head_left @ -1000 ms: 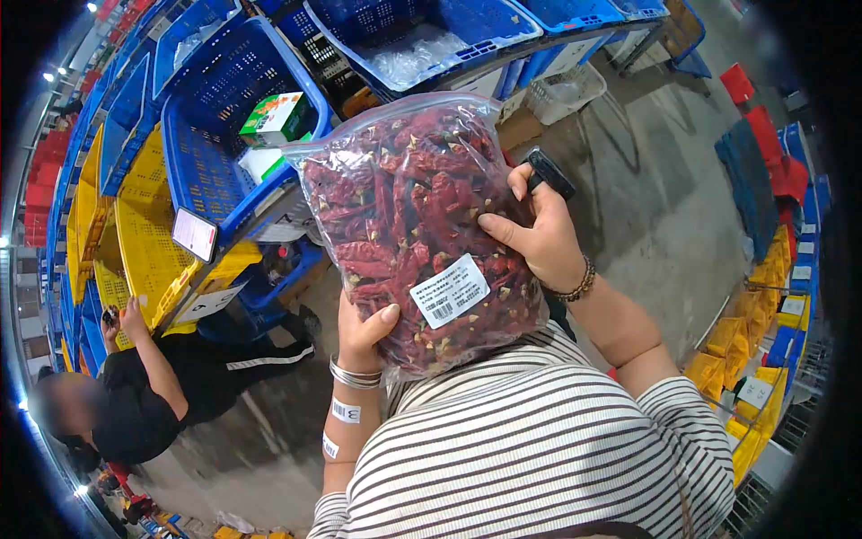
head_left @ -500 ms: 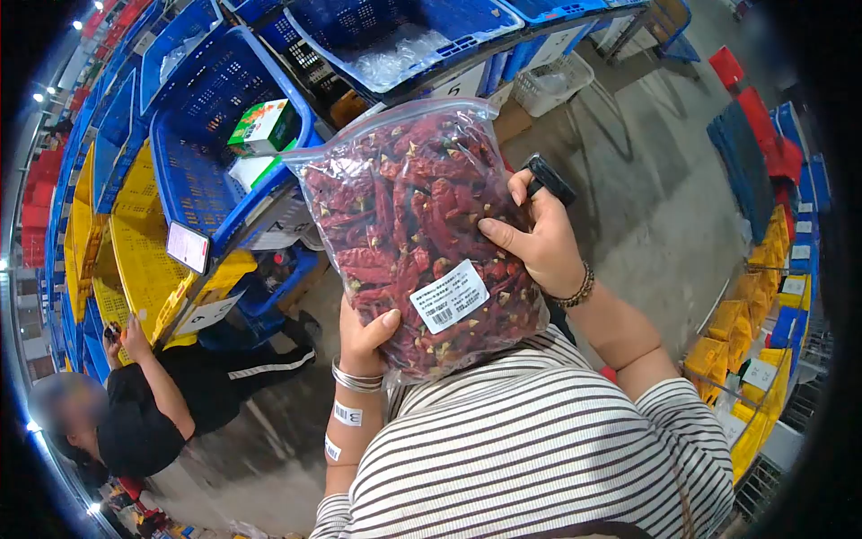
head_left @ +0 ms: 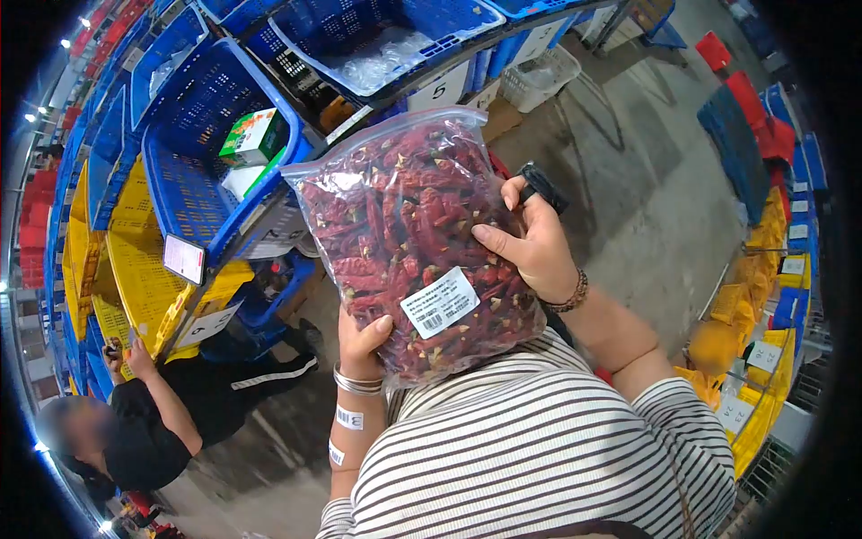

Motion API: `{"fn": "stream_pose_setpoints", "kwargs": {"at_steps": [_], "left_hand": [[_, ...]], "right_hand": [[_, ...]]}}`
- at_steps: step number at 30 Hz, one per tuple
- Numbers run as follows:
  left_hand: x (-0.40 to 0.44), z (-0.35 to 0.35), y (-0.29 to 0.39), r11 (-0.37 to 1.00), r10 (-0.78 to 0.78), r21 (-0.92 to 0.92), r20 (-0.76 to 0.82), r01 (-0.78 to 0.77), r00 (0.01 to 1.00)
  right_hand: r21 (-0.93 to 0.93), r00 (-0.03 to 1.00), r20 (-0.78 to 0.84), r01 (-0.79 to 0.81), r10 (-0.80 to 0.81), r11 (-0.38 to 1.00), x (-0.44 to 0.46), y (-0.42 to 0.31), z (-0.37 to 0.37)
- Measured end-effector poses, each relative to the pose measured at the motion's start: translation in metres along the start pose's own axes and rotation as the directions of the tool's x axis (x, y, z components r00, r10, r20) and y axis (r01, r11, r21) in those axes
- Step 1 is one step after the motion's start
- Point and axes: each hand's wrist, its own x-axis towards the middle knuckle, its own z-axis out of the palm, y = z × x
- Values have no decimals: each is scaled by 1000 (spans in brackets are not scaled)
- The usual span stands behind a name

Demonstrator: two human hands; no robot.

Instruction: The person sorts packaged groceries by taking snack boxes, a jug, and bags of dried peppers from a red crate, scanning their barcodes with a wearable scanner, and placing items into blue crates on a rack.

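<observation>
A large clear zip bag of dried red chillies (head_left: 404, 225) is held up in front of my striped top. On its lower part is a white printed label (head_left: 440, 302). My left hand (head_left: 362, 343) grips the bag's lower left edge, thumb on the front and the other fingers hidden behind. At the right edge, my right hand (head_left: 534, 238) holds the bag with its thumb across the front. A black device (head_left: 542, 187) is worn on a finger of that hand.
Blue crates stand ahead; one (head_left: 193, 144) holds a green-and-white box (head_left: 254, 136). A phone (head_left: 184, 260) rests at its corner. Yellow crates (head_left: 148, 287) are at the left, near a person in black (head_left: 153, 431). Yellow and blue bins (head_left: 763, 359) line the right side.
The view has shifted, so the crates sit further left and the bag's top edge lower. Both hands keep their hold on the bag.
</observation>
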Motion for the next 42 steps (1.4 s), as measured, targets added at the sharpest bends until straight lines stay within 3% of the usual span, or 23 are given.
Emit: {"fn": "stream_pose_setpoints", "kwargs": {"at_steps": [2, 5, 7, 9, 10, 11, 12, 13, 14, 15, 16, 17, 18, 19, 20, 21, 23, 25, 28, 33, 36, 38, 42], "left_hand": [[-3, -3, -1, 999, -18, 28, -23, 19, 1000], [-8, -19, -14, 990, -79, 95, -223, 102, 972], [2, -8, -18, 996, -32, 80, -75, 38, 997], [7, 7, -19, 999, 18, 44, 80, -21, 997], [7, 10, -8, 979, -75, 198, 97, 54, 993], [9, 29, 12, 862, -2, 504, 105, -51, 994], [14, 36, 19, 426, 414, 779, 284, -460, 865], [5, 62, 46, 260, 559, 868, 223, -424, 799], [-6, 70, 58, 483, 604, 721, 136, -497, 785], [-22, 67, 73, 730, 553, 357, 193, -583, 811], [-34, 72, 78, 808, 568, -45, 322, -587, 757], [-38, 85, 91, 752, 647, -268, 473, -602, 598], [-42, 99, 105, 715, 690, -477, 598, -512, 407], [-42, 106, 112, 741, 654, -512, 698, -434, 293], [-43, 115, 111, 725, 668, -524, 694, -447, 270], [-43, 124, 109, 711, 679, -535, 692, -456, 247], [-40, 138, 105, 700, 684, -538, 693, -469, 226], [-34, 154, 103, 694, 686, -536, 695, -481, 215], [-28, 181, 98, 654, 731, -588, 653, -477, 199], [-19, 205, 91, 615, 759, -636, 637, -465, 133], [-14, 216, 80, 593, 765, -623, 634, -511, 114], [-11, 225, 77, 586, 775, -635, 620, -503, 119], [-9, 235, 73, 586, 771, -629, 626, -511, 115]], "right_hand": [[345, 999, -35, -15, 29, 939, -3, -6, 11], [-55, 992, 62, -106, 110, 993, -20, 20, -11], [172, 876, 202, -472, 438, 865, -36, 7, -17], [247, 863, 221, -500, 454, 830, -47, 18, -30], [401, 855, 343, -508, 390, 762, -49, 53, -42], [502, 853, 384, -514, 354, 696, -46, 52, -46], [596, 847, 428, -526, 315, 606, -44, 52, -47], [636, 849, 402, -528, 342, 562, -40, 48, -49], [675, 849, 377, -526, 371, 517, -35, 43, -54], [673, 770, 523, -636, 365, 378, -25, 45, -66], [677, 685, 673, -722, 277, 140, -19, 38, -82], [697, 779, 541, -627, 318, 348, -3, 47, -102], [759, 804, 536, -592, 257, 270, 17, 20, -97], [489, 912, 208, -410, 354, 770, 41, 2, -99], [578, 951, 59, -281, 304, 766, 59, -5, -100], [393, 968, -8, -228, 252, 891, 84, -36, -100], [590, 993, 98, -108, 62, 800, 169, -13, -167], [720, 989, -146, 118, -17, 684, 240, -15, -203], [812, 939, -326, 221, 106, 541, 282, -27, -193], [775, 969, 88, -213, 233, 594, 260, 91, -187], [583, 847, -100, -376, 523, 720, 202, 149, -179], [572, 752, -100, -493, 652, 656, 175, 175, -189], [531, 695, -147, -545, 704, 649, 157, 184, -217]]}}
